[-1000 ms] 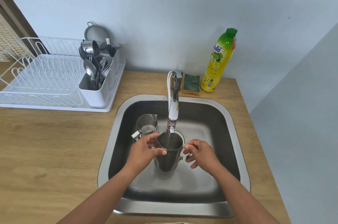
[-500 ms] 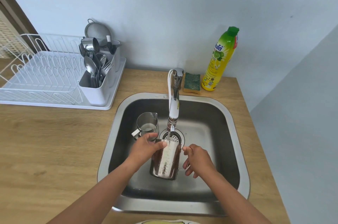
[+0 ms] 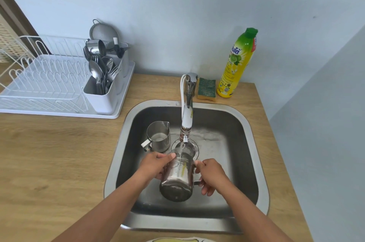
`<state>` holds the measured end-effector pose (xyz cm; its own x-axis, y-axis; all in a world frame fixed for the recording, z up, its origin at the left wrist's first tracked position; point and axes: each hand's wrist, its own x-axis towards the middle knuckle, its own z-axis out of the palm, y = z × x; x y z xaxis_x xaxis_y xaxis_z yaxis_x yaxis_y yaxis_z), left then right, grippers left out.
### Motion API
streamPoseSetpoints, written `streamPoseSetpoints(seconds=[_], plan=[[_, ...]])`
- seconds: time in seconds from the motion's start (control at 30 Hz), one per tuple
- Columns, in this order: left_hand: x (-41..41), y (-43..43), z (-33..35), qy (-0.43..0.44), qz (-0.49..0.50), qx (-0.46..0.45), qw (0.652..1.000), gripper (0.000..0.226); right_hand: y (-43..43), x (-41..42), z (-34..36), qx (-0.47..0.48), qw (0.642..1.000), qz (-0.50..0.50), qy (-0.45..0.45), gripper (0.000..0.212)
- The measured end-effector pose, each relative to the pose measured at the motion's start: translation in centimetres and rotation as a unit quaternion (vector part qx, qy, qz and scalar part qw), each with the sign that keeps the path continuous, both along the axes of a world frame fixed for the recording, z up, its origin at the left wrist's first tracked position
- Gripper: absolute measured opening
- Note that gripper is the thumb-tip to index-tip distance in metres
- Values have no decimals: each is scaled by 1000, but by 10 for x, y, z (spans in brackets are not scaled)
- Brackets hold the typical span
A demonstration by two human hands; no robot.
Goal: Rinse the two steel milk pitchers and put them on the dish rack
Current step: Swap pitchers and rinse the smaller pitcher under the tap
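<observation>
The tap (image 3: 186, 115) is arching over the sink (image 3: 254, 143), and directly in front of it the left hand (image 3: 156, 166) and right hand (image 3: 212, 175) are keeping their grip on the tilted pitcher (image 3: 177, 178), blocking that stretch, while the upright pitcher (image 3: 159, 136) is standing just left of the spout. Right of the tap the basin floor is lying open, though the sponge (image 3: 206, 88) and soap bottle (image 3: 238, 63) are crowding the surface (image 3: 59, 152) just behind it on that side. Well left of the tap the dish rack (image 3: 39, 83) is showing open wire slots, with the cutlery holder (image 3: 102, 99) standing at its nearest end.
</observation>
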<state>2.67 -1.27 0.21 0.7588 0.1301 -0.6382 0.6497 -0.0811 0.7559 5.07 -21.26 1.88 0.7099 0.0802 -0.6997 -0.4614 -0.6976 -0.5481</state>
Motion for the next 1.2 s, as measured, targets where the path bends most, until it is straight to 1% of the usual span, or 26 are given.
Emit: streamPoseSetpoints(seconds=[0.17, 0.27, 0.37, 0.5, 0.57, 0.77, 0.87, 0.9, 1.0, 1.03, 1.07, 1.17, 1.2], plan=[[0, -1, 0, 15, -3, -4, 1000, 42, 2, 0, 1, 27, 998, -33, 36, 40], [0, 2, 3, 12, -16, -4, 1000, 32, 3, -1, 5, 31, 998, -36, 33, 41], [1, 8, 3, 13, -28, -7, 999, 37, 2, -2, 7, 36, 999, -24, 12, 39], [1, 14, 11, 17, -61, -46, 997, 61, -1, -4, 12, 37, 999, -22, -8, 35], [2, 18, 12, 18, -89, -59, 994, 66, -3, -4, 15, 29, 999, -15, -23, 33], [6, 14, 11, 23, -110, -78, 991, 80, -12, -1, 32, -49, 991, 43, -116, 28], [6, 5, 13, 22, -110, -84, 990, 90, -19, 3, 38, -70, 984, 58, -154, 27], [7, 2, 14, 19, -114, -87, 989, 86, -22, 4, 39, -75, 982, 60, -165, 27], [9, -5, 20, 3, -129, -91, 987, 49, -26, 6, 44, -98, 971, 71, -207, 27], [10, -7, 22, -8, -132, -88, 987, 44, -27, 6, 45, -103, 967, 74, -221, 26], [10, -8, 23, -20, -134, -82, 987, 45, -27, 6, 48, -100, 964, 73, -235, 25], [12, -11, 23, -67, -116, -66, 989, 65, -27, 6, 52, -68, 961, 58, -261, 20], [13, -12, 24, -84, -110, -63, 988, 64, -27, 6, 52, -57, 960, 52, -269, 18]])
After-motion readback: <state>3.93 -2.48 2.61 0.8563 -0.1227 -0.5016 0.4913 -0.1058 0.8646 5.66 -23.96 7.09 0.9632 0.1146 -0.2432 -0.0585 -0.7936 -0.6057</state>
